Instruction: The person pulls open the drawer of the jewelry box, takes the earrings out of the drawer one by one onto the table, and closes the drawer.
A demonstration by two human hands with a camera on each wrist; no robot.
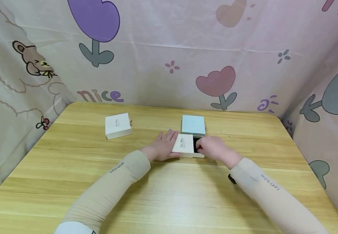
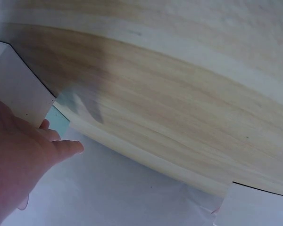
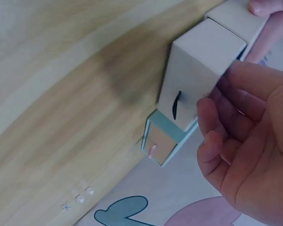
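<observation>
A cloth point(image 1: 157, 78) printed with flowers hangs behind a wooden table point(image 1: 169, 198). Around the table's middle, the left hand point(image 1: 163, 146) grips the left end of a white box point(image 1: 185, 146), thumb along its near side, fingers towards the far one. The right hand point(image 1: 215, 148) has its fingers bent into the box's dark-lined drawer point(image 1: 198, 155), which is partly out to the right; whether the fingertips pinch anything there is hidden. A second white box point(image 1: 117, 125) sits well apart to the left, and a blue box point(image 1: 193, 124) lies just behind the gripped one. Smallest are a black tab point(image 3: 177, 104) on the drawer's front and some tiny trinkets point(image 3: 80, 198) beyond the right hand. The step looks like putting in or taking out something small; the next move probably calls for a steady left hold while the right fingers clear the drawer
</observation>
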